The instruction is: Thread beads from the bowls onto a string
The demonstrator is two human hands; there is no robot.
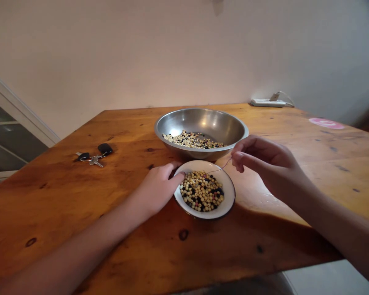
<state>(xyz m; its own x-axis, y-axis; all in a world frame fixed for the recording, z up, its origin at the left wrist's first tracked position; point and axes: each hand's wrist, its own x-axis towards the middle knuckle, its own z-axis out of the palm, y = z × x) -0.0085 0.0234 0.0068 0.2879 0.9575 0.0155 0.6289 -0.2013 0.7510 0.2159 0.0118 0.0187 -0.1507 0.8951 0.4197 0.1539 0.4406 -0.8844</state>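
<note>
A small white bowl (229, 192) with a dark rim holds many beads (203, 194), mostly cream, with black and some reddish ones. My left hand (160, 184) grips the bowl's left edge, its thumb over the rim and the other fingers partly hidden outside. Above the bowl's right side, my right hand (258, 157) pinches a thin string (223, 167) between thumb and fingers. From there the string slants down into the bowl, its lower end among the beads. Behind the bowl stands a large steel basin (230, 125), with similar beads on its bottom.
Keys with a black fob (95, 156) lie on the wooden table (126, 135) to the left. A white power strip (269, 102) with a plug sits near the wall at the back right. A round pink sticker (326, 123) is on the right of the tabletop.
</note>
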